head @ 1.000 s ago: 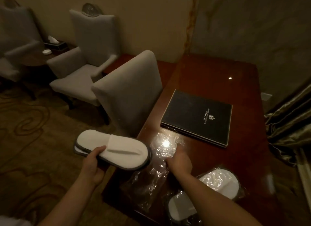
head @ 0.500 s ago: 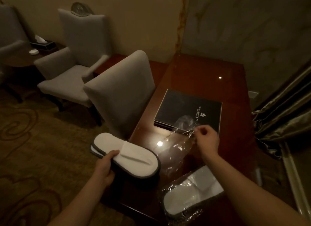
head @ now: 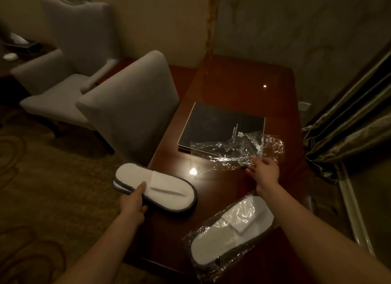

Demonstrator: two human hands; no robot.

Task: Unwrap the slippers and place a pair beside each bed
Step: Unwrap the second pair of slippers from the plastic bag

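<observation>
My left hand (head: 133,203) grips an unwrapped pair of white slippers (head: 163,188), stacked flat with dark soles, held over the left edge of the dark wooden desk (head: 232,89). The empty clear plastic wrapper (head: 237,150) lies crumpled across the near corner of a black folder (head: 218,123). My right hand (head: 264,171) rests at the wrapper's near edge with fingers spread, touching it. A second pair of white slippers, still sealed in plastic (head: 230,231), lies on the desk's near right part, under my right forearm.
A grey chair (head: 131,106) stands pushed against the desk's left side, with a grey armchair (head: 69,72) behind it. Curtains (head: 355,131) hang at the right. Patterned carpet (head: 42,188) covers the floor at left. No bed is in view.
My right hand carried the empty wrapper away from the desk's front and laid it over the folder's corner, then opened. The left hand kept hold of the unwrapped slippers.
</observation>
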